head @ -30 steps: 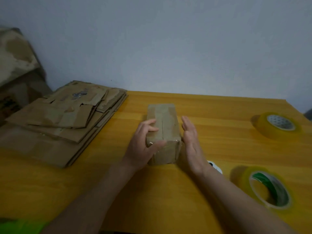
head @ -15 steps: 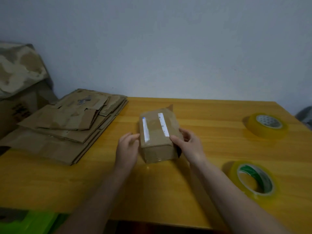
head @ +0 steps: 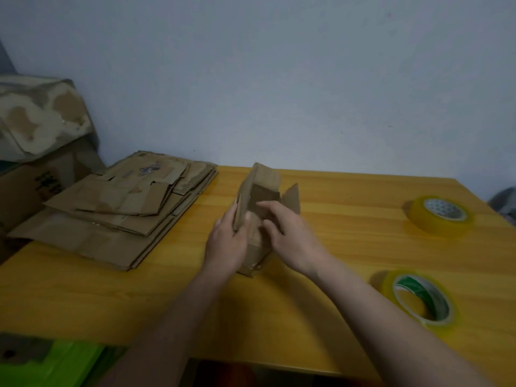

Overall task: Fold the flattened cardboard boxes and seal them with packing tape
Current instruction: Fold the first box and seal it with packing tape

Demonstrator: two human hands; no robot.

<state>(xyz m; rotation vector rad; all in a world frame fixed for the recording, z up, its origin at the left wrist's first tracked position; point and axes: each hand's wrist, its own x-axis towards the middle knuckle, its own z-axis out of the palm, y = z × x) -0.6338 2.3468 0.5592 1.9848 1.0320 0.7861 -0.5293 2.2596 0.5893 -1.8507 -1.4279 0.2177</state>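
A small brown cardboard box stands tilted on end near the middle of the yellow table, its upper flaps spread open. My left hand grips its left wall, thumb inside the edge. My right hand lies on the box's right side, fingers curled onto the inner flap. A stack of flattened cardboard boxes lies at the table's left. Two rolls of yellowish packing tape sit at the right: one near, one farther back.
A large worn carton stands off the table's left end against the wall. Something green lies below the table's front edge. A dark object shows at the far right edge.
The box went from lying flat under both hands to standing on end with its open flaps upward. Both hands shifted onto its sides. The camera tilted up and back.
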